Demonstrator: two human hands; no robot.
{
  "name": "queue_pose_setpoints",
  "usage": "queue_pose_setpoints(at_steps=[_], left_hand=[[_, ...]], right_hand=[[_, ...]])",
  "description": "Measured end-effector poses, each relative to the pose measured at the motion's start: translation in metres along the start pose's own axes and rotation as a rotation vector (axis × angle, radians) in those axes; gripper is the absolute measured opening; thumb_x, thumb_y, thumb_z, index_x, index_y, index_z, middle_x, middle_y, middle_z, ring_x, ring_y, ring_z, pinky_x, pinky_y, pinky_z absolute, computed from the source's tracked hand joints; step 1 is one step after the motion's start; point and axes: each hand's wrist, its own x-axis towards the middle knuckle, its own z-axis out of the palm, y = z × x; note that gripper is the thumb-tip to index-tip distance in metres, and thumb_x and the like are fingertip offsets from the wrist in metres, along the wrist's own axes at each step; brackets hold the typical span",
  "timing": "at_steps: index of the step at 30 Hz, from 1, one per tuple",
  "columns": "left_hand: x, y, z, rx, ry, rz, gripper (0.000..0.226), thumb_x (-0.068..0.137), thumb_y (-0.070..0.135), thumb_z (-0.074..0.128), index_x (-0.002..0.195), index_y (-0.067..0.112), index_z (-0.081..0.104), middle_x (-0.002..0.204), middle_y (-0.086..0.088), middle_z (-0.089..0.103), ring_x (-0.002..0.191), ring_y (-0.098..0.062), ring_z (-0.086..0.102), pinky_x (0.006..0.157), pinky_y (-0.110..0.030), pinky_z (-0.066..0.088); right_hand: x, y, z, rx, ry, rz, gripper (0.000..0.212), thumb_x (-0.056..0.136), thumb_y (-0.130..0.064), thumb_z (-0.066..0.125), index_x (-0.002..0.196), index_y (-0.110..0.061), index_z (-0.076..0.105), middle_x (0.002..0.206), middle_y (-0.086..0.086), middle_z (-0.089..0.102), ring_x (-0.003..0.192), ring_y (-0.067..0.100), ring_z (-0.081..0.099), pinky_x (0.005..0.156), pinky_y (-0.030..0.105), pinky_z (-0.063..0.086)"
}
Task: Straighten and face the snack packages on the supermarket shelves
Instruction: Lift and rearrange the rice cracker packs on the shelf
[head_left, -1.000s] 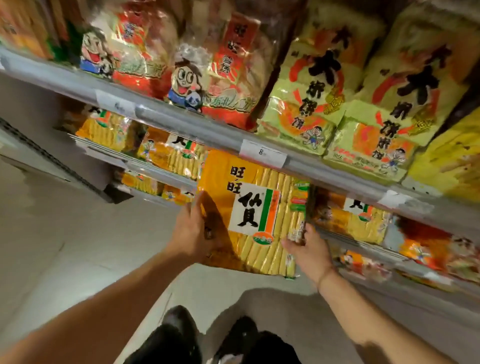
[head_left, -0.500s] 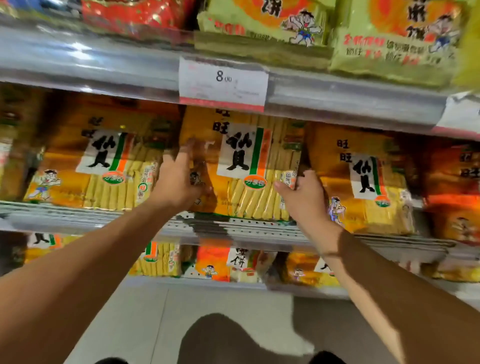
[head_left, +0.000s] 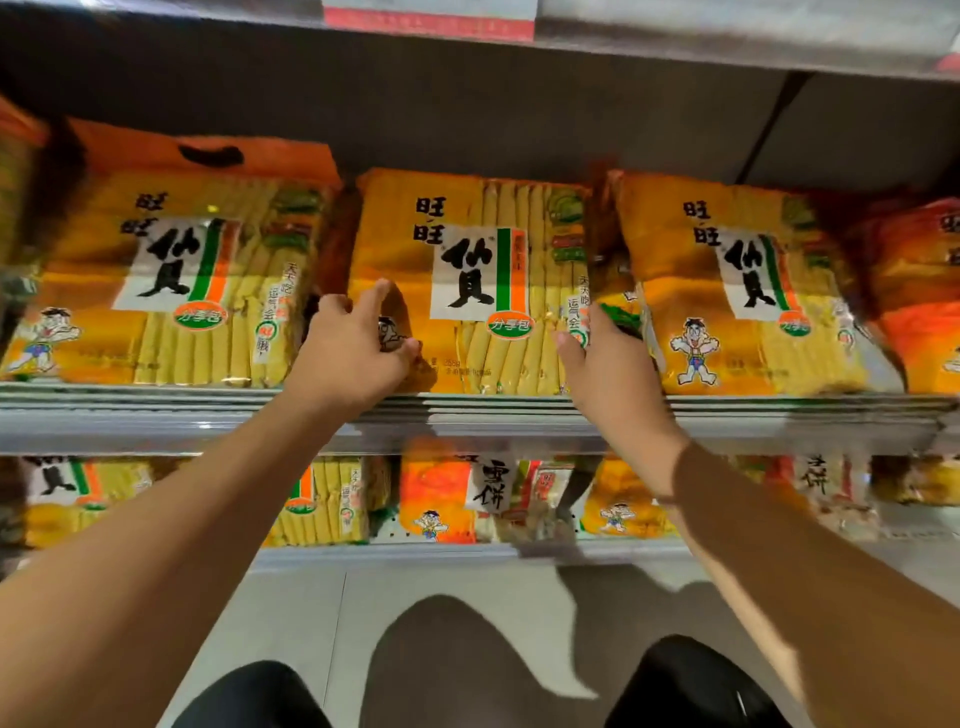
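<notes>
An orange-and-yellow rice cracker package (head_left: 467, 280) stands upright on the middle shelf (head_left: 467, 421), its label facing me. My left hand (head_left: 353, 343) holds its lower left edge, thumb pressed on the front and index finger raised along the side. At the lower right edge my right hand (head_left: 608, 358) grips it, thumb on the front and fingers hidden behind. A matching package (head_left: 171, 280) stands to its left and another matching package (head_left: 737, 291) to its right, both facing front and leaning slightly outward.
A darker orange package (head_left: 914, 296) sits at the far right of this shelf. The lower shelf (head_left: 467, 553) carries several similar snack packs, some tilted. A shelf with a price tag (head_left: 431, 21) overhangs above. My knees and the pale floor (head_left: 457, 613) are below.
The middle package went from being held out in front of the shelving into its slot between the two others. Both hands stayed on its lower edges, and my view dropped to shelf level.
</notes>
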Motion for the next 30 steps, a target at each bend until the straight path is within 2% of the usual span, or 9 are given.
queue_pose_setpoints(at_steps=[5, 7, 10, 13, 16, 19, 23, 27, 30], left_hand=[[-0.001, 0.004, 0.001, 0.074, 0.017, -0.012, 0.073, 0.089, 0.052, 0.056, 0.151, 0.028, 0.024, 0.143, -0.025, 0.033, 0.131, -0.043, 0.035, 0.107, -0.047, 0.034], [-0.015, 0.006, 0.002, 0.153, 0.123, 0.062, 0.071, 0.091, 0.053, 0.048, 0.151, 0.022, 0.027, 0.150, -0.031, 0.025, 0.138, -0.046, 0.027, 0.110, -0.051, 0.028], [-0.065, 0.000, 0.016, 0.039, 0.283, 0.334, 0.062, 0.089, 0.042, 0.048, 0.143, 0.012, 0.039, 0.151, -0.026, 0.025, 0.141, -0.039, 0.025, 0.111, -0.044, 0.023], [-0.132, -0.025, 0.058, -0.026, 0.123, 0.522, 0.051, 0.082, 0.027, 0.055, 0.130, 0.009, 0.048, 0.139, -0.018, 0.043, 0.129, -0.033, 0.041, 0.105, -0.041, 0.033], [-0.165, -0.053, 0.109, -0.108, -0.204, 0.286, 0.039, 0.085, 0.017, 0.059, 0.123, 0.012, 0.058, 0.125, -0.008, 0.056, 0.117, -0.029, 0.053, 0.097, -0.034, 0.039], [-0.157, -0.073, 0.147, -0.253, -0.353, -0.096, 0.046, 0.090, 0.015, 0.063, 0.135, 0.016, 0.050, 0.135, -0.005, 0.052, 0.125, -0.022, 0.048, 0.102, -0.032, 0.040], [-0.120, -0.078, 0.175, -0.580, -0.286, -0.374, 0.062, 0.088, 0.005, 0.067, 0.140, 0.019, 0.038, 0.133, 0.005, 0.051, 0.121, -0.014, 0.049, 0.104, -0.035, 0.040], [-0.081, -0.081, 0.195, -0.693, -0.196, -0.491, 0.051, 0.083, 0.004, 0.071, 0.117, 0.028, 0.040, 0.100, 0.014, 0.062, 0.087, 0.002, 0.058, 0.068, -0.014, 0.045], [-0.066, -0.085, 0.209, -0.764, -0.191, -0.569, 0.046, 0.084, 0.010, 0.074, 0.114, 0.020, 0.042, 0.094, 0.008, 0.062, 0.077, 0.002, 0.059, 0.052, -0.010, 0.045]], right_hand=[[-0.008, -0.003, -0.001, -0.014, 0.032, -0.056, 0.055, 0.101, -0.033, 0.044, 0.145, 0.000, 0.036, 0.115, 0.020, 0.065, 0.106, 0.035, 0.061, 0.079, 0.038, 0.050], [-0.018, -0.002, -0.002, 0.044, 0.030, -0.073, 0.051, 0.101, -0.028, 0.046, 0.144, -0.001, 0.038, 0.139, 0.017, 0.052, 0.128, 0.031, 0.049, 0.103, 0.035, 0.040], [-0.055, 0.009, -0.001, 0.159, 0.049, -0.145, 0.046, 0.100, -0.025, 0.048, 0.142, -0.010, 0.044, 0.154, 0.003, 0.035, 0.143, 0.020, 0.028, 0.116, 0.030, 0.021], [-0.108, 0.038, 0.010, 0.264, 0.008, -0.244, 0.036, 0.093, -0.015, 0.055, 0.129, -0.011, 0.056, 0.152, -0.002, 0.035, 0.143, 0.014, 0.026, 0.117, 0.020, 0.016], [-0.145, 0.076, 0.037, 0.270, -0.189, -0.189, 0.037, 0.087, -0.006, 0.062, 0.123, -0.014, 0.059, 0.147, -0.006, 0.038, 0.135, 0.012, 0.036, 0.112, 0.013, 0.020], [-0.153, 0.103, 0.076, 0.271, -0.395, 0.069, 0.046, 0.087, -0.008, 0.063, 0.129, -0.021, 0.052, 0.133, -0.013, 0.043, 0.128, 0.013, 0.046, 0.104, 0.021, 0.033], [-0.134, 0.120, 0.129, 0.359, -0.465, 0.364, 0.053, 0.087, -0.012, 0.067, 0.135, -0.016, 0.045, 0.113, -0.004, 0.055, 0.110, 0.017, 0.055, 0.088, 0.027, 0.041], [-0.113, 0.124, 0.166, 0.567, -0.465, 0.594, 0.075, 0.082, -0.020, 0.076, 0.144, -0.013, 0.034, 0.136, 0.006, 0.052, 0.102, 0.010, 0.054, 0.098, 0.035, 0.043], [-0.101, 0.128, 0.183, 0.515, -0.515, 0.612, 0.097, 0.078, -0.039, 0.076, 0.152, -0.017, 0.018, 0.151, 0.009, 0.038, 0.129, 0.023, 0.047, 0.109, 0.042, 0.037]])
